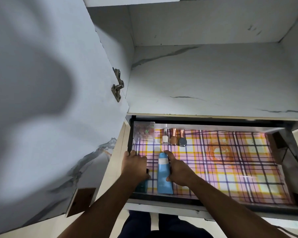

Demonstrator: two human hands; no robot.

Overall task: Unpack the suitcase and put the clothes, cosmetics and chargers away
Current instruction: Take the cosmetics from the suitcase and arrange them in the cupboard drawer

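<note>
An open drawer (248, 206) lined with plaid paper holds cosmetics. A light blue tube (163, 179) lies on the liner near the front left. My right hand (177, 169) grips this tube along its right side, thumb near its lower part. My left hand (135, 164) lies over a dark teal item (142, 186) at the drawer's left edge; its grip is hidden. Three nail polish bottles (174, 140) stand in a row at the back. A clear plastic box (144, 132) with small items sits in the back left corner.
The wardrobe door (50, 100) stands open on the left with a metal hinge (118, 85). A marble-patterned shelf (213, 79) lies above the drawer. The right part of the plaid liner (239, 165) carries an orange ring stain.
</note>
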